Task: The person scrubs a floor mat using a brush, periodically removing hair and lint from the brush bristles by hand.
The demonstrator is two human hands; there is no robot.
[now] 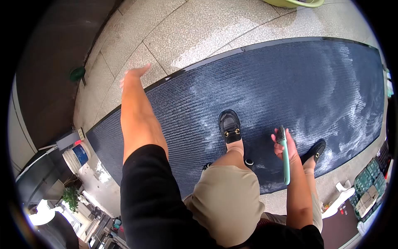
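A long dark blue ribbed mat point(265, 83) with whitish, foamy smears lies on the floor under my black shoes. My right hand point(286, 144) is wrapped round a brush with a light green handle point(286, 164), its dark bristle end pointing away from me above the mat. My left arm is stretched forward past the mat's far edge. At its end my left hand point(133, 75) has its thumb spread and appears to hold nothing, over the speckled floor tiles.
A green basin point(294, 3) stands at the far edge of view. At the left are a white bucket point(76, 157), a dark green object point(77, 74) and a plant point(71, 197). Green patterned bags point(369, 180) lie at the right, near a white object point(339, 200).
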